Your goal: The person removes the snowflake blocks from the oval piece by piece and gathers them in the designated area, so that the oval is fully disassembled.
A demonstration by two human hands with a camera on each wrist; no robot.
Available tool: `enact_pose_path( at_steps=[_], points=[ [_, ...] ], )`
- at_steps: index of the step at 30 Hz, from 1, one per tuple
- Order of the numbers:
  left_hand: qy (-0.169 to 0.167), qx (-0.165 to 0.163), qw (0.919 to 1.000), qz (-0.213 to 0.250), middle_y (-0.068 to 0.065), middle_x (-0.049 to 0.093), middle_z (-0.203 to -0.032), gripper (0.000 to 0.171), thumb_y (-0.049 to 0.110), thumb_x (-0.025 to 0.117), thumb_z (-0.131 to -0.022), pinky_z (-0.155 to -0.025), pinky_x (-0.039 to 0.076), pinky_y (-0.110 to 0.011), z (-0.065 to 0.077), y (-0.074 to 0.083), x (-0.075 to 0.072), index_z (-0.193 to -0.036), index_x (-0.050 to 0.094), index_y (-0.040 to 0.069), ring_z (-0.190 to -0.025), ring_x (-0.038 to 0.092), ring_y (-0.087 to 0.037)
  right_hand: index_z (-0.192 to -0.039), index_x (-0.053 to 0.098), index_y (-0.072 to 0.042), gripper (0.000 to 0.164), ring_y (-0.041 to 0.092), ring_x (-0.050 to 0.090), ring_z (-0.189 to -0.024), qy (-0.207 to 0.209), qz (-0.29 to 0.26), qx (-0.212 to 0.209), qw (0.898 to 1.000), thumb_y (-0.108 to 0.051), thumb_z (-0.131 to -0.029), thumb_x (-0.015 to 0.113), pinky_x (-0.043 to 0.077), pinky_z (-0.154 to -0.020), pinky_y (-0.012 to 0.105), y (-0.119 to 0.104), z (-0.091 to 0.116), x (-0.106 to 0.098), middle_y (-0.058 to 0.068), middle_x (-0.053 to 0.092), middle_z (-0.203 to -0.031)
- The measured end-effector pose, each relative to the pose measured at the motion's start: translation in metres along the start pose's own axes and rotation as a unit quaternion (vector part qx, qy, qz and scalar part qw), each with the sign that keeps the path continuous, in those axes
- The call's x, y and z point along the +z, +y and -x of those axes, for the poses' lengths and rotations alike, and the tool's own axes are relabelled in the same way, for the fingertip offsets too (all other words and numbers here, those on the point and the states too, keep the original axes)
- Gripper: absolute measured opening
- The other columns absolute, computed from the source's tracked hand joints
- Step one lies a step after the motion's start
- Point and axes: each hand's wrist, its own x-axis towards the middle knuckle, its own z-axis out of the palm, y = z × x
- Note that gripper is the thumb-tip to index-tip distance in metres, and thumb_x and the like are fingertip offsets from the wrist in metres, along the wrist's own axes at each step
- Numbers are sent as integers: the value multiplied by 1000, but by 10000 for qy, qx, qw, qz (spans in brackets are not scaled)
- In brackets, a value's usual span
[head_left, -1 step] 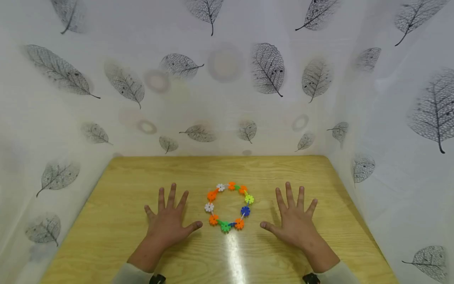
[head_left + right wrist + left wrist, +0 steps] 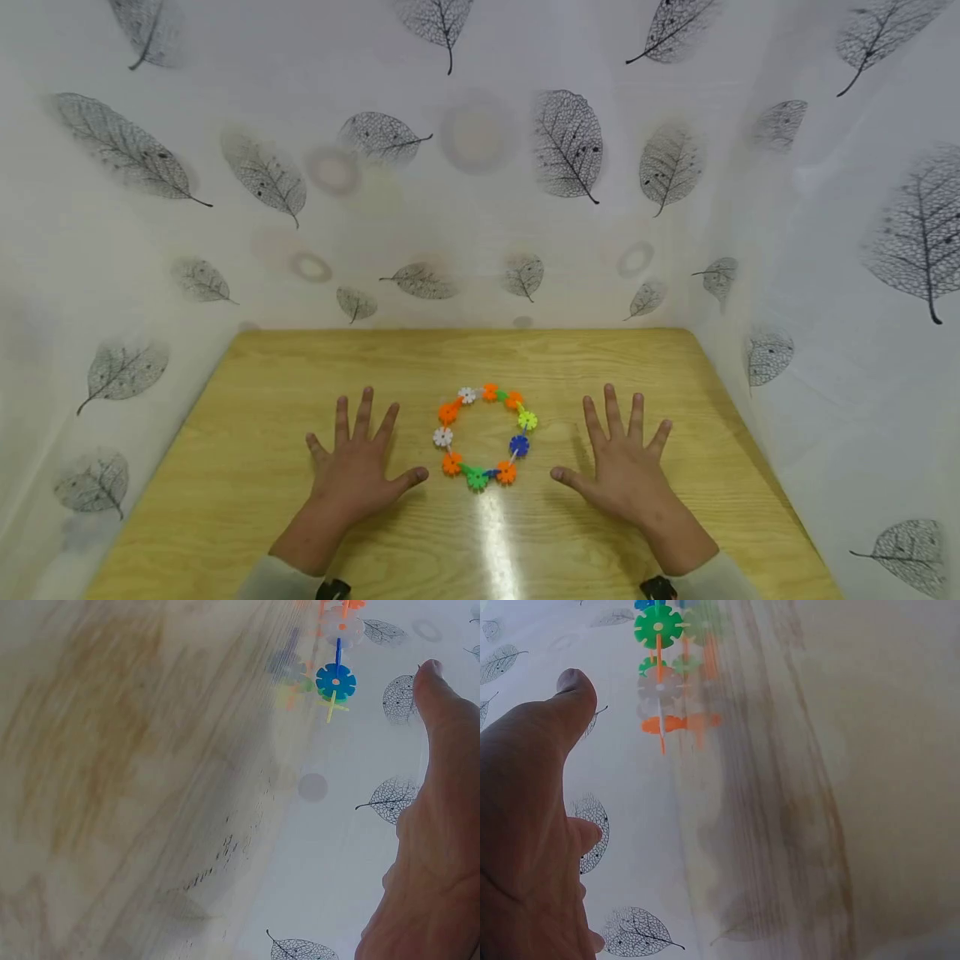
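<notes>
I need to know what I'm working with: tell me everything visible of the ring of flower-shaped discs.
The ring is a loop, apparently closed, of notched, plastic-looking, flower-shaped discs in orange, white, green, blue and yellow. Discs lying face up alternate with others standing on edge, slotted between them. It lies roughly round on the wooden-looking table, between the left hand and the right hand, touching neither.

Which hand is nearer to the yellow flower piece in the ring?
The right hand. It is to the right of the yellow flower piece; the left hand is farther, across the ring.
</notes>
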Motion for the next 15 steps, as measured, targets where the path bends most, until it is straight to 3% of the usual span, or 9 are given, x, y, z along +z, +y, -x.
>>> enact_pose_path(
  at_steps=[15],
  points=[
    [10, -61, 10000, -43, -6, -20, -172, 110, 90, 52, -82, -99, 4, -91, 3, 1, -3, -167, 24, 25, -154, -18, -45, -168, 4, -16, 118, 54, -24, -148, 78, 145, 19, 9999, -86, -86, 53, -13, -101, 87, -3, -10, -6, 12, -21, -170]
  ],
)
